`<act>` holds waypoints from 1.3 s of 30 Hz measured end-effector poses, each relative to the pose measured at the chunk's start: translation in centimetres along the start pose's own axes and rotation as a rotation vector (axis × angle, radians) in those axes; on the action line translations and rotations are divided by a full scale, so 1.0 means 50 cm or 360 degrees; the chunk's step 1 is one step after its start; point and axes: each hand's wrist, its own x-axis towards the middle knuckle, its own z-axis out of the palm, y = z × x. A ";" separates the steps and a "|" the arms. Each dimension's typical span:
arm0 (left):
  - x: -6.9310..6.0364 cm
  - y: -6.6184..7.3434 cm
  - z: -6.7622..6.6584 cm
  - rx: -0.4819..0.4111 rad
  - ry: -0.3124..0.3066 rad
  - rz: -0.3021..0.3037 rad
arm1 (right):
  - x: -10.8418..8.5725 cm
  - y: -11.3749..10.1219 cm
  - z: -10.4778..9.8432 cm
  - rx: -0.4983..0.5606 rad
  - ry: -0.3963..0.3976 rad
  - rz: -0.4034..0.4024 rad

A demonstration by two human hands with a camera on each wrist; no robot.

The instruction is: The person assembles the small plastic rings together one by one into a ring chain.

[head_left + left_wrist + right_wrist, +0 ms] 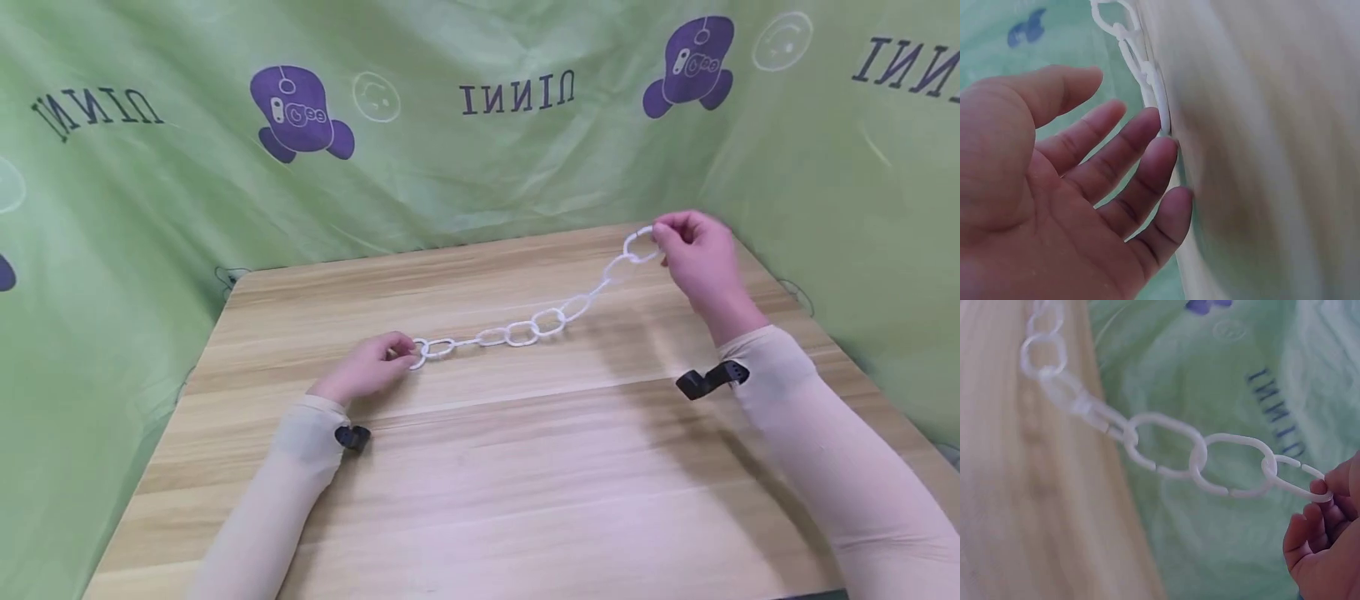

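A white plastic chain [521, 333] of several oval links stretches between the two hands above and along the wooden table. The right hand [697, 254] pinches the link at its right end between thumb and fingers, and that end is raised off the table. In the right wrist view the pinched link [1297, 486] shows a small gap in its side. At the chain's other end, the left hand [375, 365] is low by the tabletop. Its thumb stands apart from loosely bent fingers in the left wrist view, where the fingertips [1159, 153] are at the end link [1161, 106].
The wood-grain table [480, 483] runs back to a green curtain [450, 192] printed with purple figures and lettering. Black wrist mounts [712, 379] sit on both beige sleeves. Cables [228, 277] show at the table's far left corner.
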 end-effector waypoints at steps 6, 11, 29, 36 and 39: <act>0.010 -0.054 -0.044 0.0039 0.0100 -0.0081 | 0.012 0.120 0.012 -0.0258 -0.0186 0.0145; 0.009 -0.092 -0.066 0.0074 0.0110 -0.0146 | 0.005 0.184 0.026 -0.0658 -0.0419 0.0160; 0.008 -0.082 -0.078 0.0008 0.0153 -0.0155 | 0.013 0.201 0.033 -0.1042 -0.0631 0.0049; 0.002 -0.066 -0.092 0.0023 0.0280 -0.0032 | 0.023 0.188 0.016 -0.0910 -0.0622 0.0060; 0.003 -0.043 -0.100 0.0061 0.0349 0.0065 | 0.030 0.166 0.013 -0.0838 -0.0580 0.0034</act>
